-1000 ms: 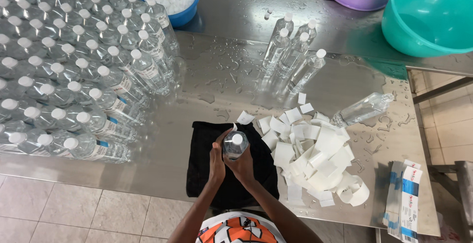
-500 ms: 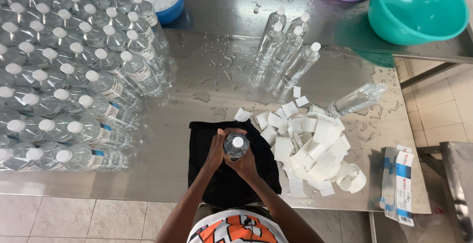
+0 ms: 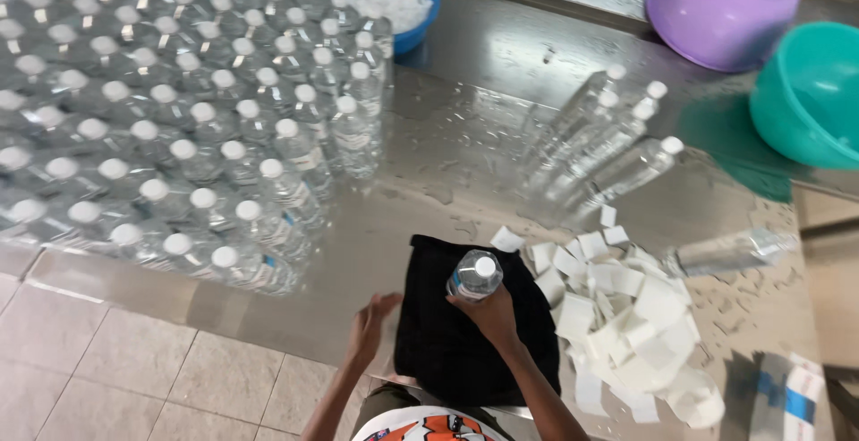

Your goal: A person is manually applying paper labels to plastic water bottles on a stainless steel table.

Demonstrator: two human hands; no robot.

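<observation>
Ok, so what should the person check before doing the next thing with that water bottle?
1. Bottle held firmly in the right hand: ok, fingers wrap it.
2. White cap on the bottle: ok.
3. Left hand free: ok, open, apart from the bottle.
4. Black cloth under the bottle: ok, spread flat on the metal table.
5. Pile of white labels within reach: ok, just beside the cloth.
6. Label stuck on the bottle: cannot tell from above.
</observation>
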